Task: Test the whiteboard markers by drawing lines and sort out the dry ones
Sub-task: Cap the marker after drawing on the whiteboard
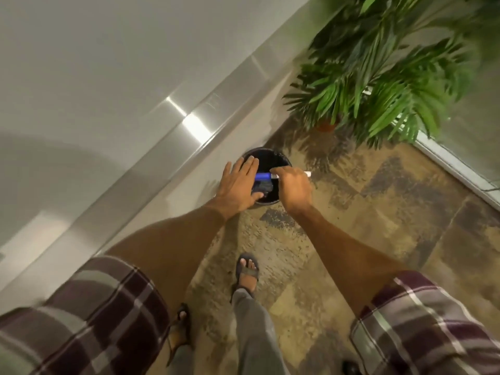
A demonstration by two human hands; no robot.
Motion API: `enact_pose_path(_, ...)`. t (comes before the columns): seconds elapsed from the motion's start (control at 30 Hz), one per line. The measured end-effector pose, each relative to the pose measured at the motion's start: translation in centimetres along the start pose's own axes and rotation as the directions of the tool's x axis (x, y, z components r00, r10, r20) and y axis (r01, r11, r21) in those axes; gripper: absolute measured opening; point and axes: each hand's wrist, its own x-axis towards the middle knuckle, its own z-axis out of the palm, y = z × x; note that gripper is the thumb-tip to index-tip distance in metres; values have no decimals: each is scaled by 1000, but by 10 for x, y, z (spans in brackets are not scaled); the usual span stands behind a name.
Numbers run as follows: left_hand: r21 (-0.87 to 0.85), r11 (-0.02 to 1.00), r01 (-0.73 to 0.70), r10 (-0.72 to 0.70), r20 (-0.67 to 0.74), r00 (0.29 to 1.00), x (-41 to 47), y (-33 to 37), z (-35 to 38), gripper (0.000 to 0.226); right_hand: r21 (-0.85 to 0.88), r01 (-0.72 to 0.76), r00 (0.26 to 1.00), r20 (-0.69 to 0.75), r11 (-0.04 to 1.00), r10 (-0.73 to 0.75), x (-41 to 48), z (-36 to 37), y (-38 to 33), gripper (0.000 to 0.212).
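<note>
I log: right hand (pixel 293 189) pinches the marker (pixel 263 176) over the bin (pixel 273 158). Left hand (pixel 238 185) flat, fingers straight, at its rim.

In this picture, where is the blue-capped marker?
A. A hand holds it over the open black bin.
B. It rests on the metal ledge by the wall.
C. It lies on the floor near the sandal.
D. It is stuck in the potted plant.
A: the right hand grips the blue-capped marker over the dark opening of the black bin, well clear of the plant, ledge and sandal.
</note>
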Motion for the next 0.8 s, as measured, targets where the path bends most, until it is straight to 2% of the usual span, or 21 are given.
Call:
enact_pose_path(0.13, -11, 1000, 19, -19, 15, 1000, 23, -4, 35, 86, -9, 23, 998, 53, 1000, -23, 20, 35, 23, 36)
enact_pose_path(0.33, 15, 999, 46, -47, 50, 998, 52, -12, 59, 83, 38, 30, 998, 53, 999, -32, 48, 63, 43, 37)
enact_pose_path(0.43, 27, 997, 71, -73, 75, 995, 54, -16, 67, 83, 100, -23, 993, 118, 995, 11, 55, 70, 53, 36)
enact_pose_path(0.57, 9, 1000, 2, -2, 13, 1000, 39, -20, 81, 88, 162, -1, 978, 206, 987, -33, 48, 69, 62, 41)
enact_pose_path(0.7, 63, 998, -18, 17, 24, 1000, 25, -13, 73, 85, 196, -130, 982, 164, 972, 98, 38, 53, 50, 41)
enact_pose_path(0.8, 30, 998, 51, -53, 71, 996, 16, -2, 57, 80, 171, -85, 990, 123, 982, 64, 26, 40, 42, 40)
